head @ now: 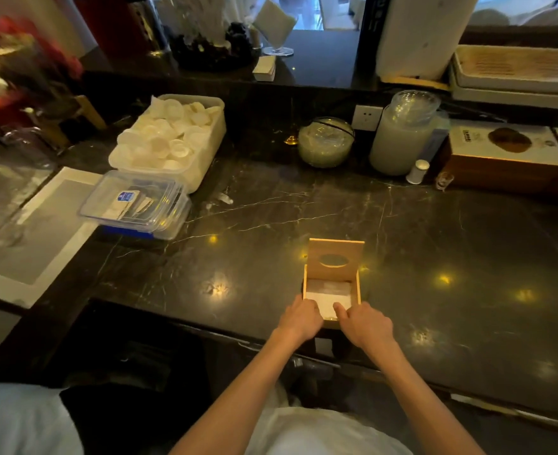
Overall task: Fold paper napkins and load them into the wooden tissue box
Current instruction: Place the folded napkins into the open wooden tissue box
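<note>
A small wooden tissue box (358, 287) stands near the front edge of the dark marble counter. Its lid (336, 257), with an oval slot, is tipped up at the far side. White folded napkins (329, 295) lie inside the box. My left hand (300, 318) curls over the box's near left corner. My right hand (363, 323) rests at the near right corner, its thumb pressing on the napkins. Whether either hand grips the box or only touches it is unclear.
A clear lidded container (136, 205) and a white tub of round white items (172, 139) stand at the left. Glass jars (325, 141), a white shaker (417, 172) and a wooden box (507, 159) line the back right. A framed mat (31, 238) lies far left.
</note>
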Demonstrator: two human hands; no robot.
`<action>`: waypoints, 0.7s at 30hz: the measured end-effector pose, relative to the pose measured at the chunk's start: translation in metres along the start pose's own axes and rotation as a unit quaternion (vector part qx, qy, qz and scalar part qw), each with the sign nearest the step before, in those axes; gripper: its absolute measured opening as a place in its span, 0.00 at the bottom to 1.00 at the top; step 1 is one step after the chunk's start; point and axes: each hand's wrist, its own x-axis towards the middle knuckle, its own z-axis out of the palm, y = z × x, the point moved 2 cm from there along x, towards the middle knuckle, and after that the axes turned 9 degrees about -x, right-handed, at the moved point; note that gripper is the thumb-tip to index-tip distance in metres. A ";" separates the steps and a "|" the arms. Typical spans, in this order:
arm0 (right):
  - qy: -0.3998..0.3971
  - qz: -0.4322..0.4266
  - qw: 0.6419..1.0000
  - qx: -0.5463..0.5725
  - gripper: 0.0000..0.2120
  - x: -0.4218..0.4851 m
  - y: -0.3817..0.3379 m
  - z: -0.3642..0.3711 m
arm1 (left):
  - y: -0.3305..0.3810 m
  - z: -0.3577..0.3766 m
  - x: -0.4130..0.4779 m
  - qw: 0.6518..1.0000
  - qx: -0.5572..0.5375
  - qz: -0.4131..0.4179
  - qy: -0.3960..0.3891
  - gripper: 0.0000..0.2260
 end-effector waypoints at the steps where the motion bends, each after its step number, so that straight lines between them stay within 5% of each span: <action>1: 0.006 0.003 1.000 0.006 0.33 -0.003 0.000 0.000 | 0.001 0.001 -0.004 1.000 -0.015 -0.003 0.007 0.17; 7: 0.047 0.005 0.998 0.034 0.32 -0.013 0.000 0.000 | 0.001 0.007 -0.019 0.999 -0.041 -0.019 -0.022 0.22; 11: 0.067 0.005 0.997 0.032 0.32 -0.020 0.000 0.002 | -0.009 0.020 -0.020 0.999 -0.024 -0.030 0.031 0.28; 21: 0.021 -0.053 0.990 0.133 0.22 -0.029 0.004 0.006 | -0.017 0.028 -0.018 0.998 -0.054 -0.013 0.041 0.27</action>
